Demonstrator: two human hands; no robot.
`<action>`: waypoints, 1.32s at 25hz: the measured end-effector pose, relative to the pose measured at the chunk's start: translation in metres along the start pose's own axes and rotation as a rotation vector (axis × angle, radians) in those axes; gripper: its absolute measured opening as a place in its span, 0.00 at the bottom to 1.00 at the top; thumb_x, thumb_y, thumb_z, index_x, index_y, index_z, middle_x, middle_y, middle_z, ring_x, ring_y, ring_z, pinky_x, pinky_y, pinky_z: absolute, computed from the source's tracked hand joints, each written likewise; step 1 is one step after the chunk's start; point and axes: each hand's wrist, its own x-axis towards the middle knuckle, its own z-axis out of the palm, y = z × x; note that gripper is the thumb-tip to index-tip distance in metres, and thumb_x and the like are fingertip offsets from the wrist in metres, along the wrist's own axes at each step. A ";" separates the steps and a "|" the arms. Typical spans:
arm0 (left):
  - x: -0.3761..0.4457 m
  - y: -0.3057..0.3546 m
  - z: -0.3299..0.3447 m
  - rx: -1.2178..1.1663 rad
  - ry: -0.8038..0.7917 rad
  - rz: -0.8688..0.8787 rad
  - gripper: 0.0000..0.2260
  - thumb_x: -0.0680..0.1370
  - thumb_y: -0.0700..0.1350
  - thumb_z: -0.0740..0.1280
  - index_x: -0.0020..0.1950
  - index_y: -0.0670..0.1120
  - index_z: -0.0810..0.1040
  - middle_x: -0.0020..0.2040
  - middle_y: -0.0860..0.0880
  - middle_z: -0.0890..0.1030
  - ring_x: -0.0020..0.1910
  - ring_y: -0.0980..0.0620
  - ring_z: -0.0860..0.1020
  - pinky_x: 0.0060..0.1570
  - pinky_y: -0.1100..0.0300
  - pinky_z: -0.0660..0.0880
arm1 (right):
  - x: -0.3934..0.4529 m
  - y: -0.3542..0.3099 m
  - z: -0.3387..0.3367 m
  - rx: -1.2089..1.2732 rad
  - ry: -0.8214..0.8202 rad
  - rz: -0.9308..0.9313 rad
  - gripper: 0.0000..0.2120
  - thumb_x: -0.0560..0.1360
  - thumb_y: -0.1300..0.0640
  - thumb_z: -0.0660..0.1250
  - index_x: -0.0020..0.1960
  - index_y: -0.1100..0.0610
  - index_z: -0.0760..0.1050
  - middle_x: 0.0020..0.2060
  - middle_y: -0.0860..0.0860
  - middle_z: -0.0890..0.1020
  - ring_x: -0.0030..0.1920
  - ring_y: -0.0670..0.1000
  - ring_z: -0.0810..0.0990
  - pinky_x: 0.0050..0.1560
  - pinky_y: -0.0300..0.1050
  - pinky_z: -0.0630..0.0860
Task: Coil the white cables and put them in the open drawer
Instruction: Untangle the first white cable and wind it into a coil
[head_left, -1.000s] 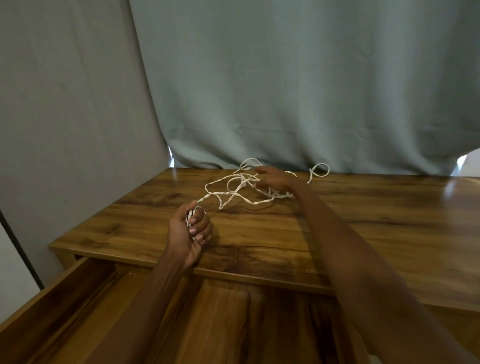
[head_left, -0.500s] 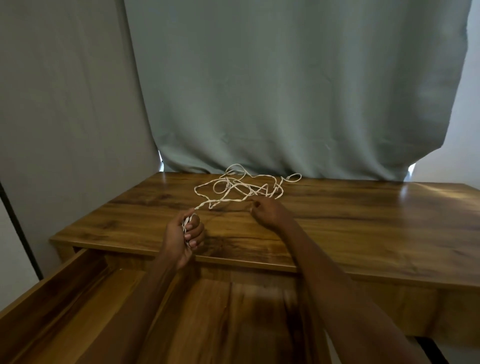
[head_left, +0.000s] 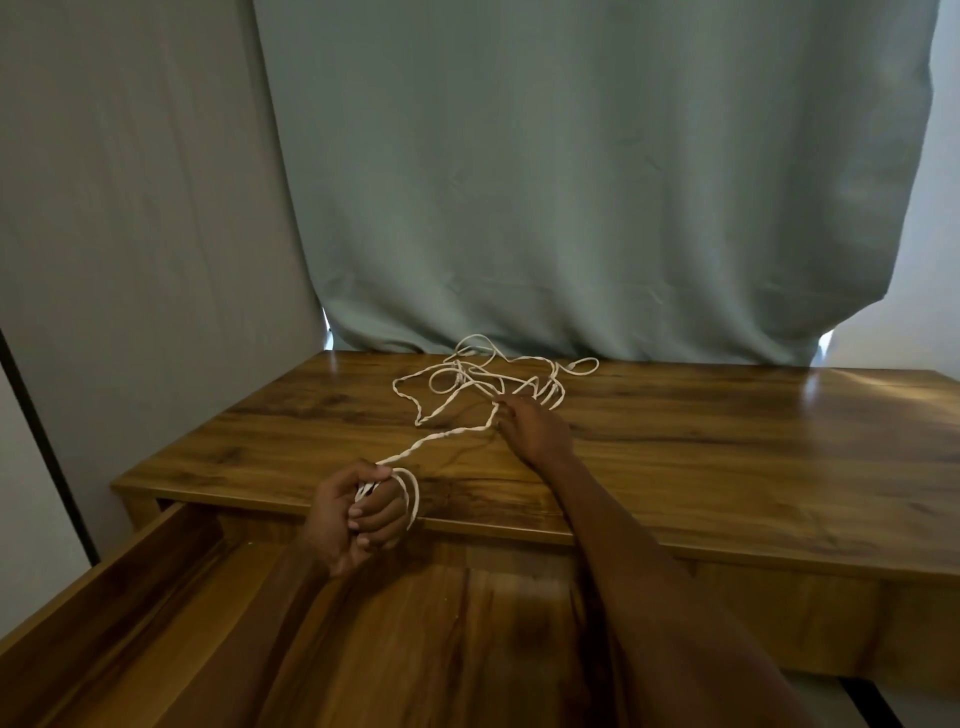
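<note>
We see a wooden table (head_left: 727, 457) with its drawer (head_left: 156, 597) pulled open toward the near side, below the table's front edge. The white cables (head_left: 470, 382) lie on the tabletop in a loose tangle at the far side, close to the grey-green curtain (head_left: 571, 182) that hangs behind the table. None of the cable lies in the drawer.

Our left hand (head_left: 356, 512) sits at the near edge of the table, just above the open drawer. Its fingers are curled into a fist around one end of the cable, and a couple of white loops hang round the outside of the hand on its right. From this fist a twisted double strand runs up and to the right across the wood toward the other hand.

Our right hand (head_left: 535, 428) is farther out on the table, right of the left hand and apart from it, at the near edge of the tangle. Its fingers close on the strand where it bends into the pile, though the exact pinch is hidden by the back of the hand. The arm reaches in from the lower right.

The tangle spreads left and right beyond the right hand, with one loop reaching toward the curtain and another ending in a small eye on the right. A pale wall (head_left: 130, 208) stands to the left of the curtain.
</note>
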 end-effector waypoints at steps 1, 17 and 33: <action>0.000 0.000 0.000 0.017 -0.024 -0.011 0.22 0.75 0.46 0.61 0.22 0.47 0.61 0.18 0.49 0.56 0.17 0.52 0.55 0.22 0.61 0.55 | 0.001 0.000 0.001 -0.016 -0.003 -0.016 0.17 0.82 0.46 0.61 0.70 0.46 0.74 0.64 0.52 0.80 0.61 0.56 0.80 0.57 0.51 0.77; 0.014 0.021 0.015 -0.125 0.191 0.239 0.24 0.80 0.50 0.56 0.24 0.49 0.62 0.18 0.52 0.60 0.16 0.55 0.59 0.22 0.60 0.51 | -0.014 -0.042 -0.032 0.156 0.030 -0.533 0.24 0.73 0.57 0.60 0.68 0.52 0.79 0.64 0.52 0.82 0.66 0.53 0.77 0.68 0.51 0.72; 0.077 0.041 0.012 0.392 0.974 0.595 0.16 0.85 0.49 0.58 0.43 0.42 0.75 0.30 0.52 0.71 0.28 0.57 0.68 0.32 0.60 0.65 | -0.051 -0.062 -0.002 -0.019 0.005 -0.680 0.10 0.79 0.50 0.64 0.49 0.56 0.77 0.46 0.54 0.82 0.48 0.57 0.80 0.46 0.51 0.75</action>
